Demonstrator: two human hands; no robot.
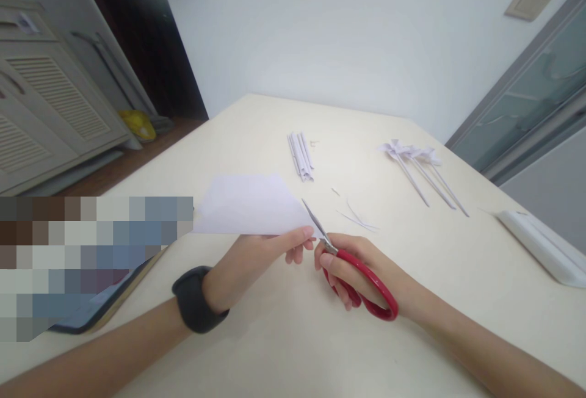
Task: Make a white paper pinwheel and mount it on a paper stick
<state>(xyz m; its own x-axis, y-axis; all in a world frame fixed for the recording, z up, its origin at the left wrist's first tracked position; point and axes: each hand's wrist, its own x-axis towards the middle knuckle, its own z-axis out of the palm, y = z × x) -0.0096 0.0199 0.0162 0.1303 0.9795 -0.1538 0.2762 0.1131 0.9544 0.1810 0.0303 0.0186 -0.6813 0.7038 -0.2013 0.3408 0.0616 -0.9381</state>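
Between the thumb and fingers of my left hand (284,245) is the near right part of a white sheet of paper (247,202). My right hand (352,257) grips the red handles of a pair of scissors (366,273). The metal blades point up and to the left, and they meet the paper's right corner close to my left fingertips. How far the paper lies between the blades I cannot make out. Thin curved paper strips (359,221) lie on the table beyond my right hand.
A bundle of rolled paper sticks (300,157) lies mid-table. Several paper pinwheels on sticks (412,160) rest at the right, with a white object (540,245) nearer the right edge. A dark-edged flat item, partly blurred out, lies at the left. A wall (320,38) stands behind the table.
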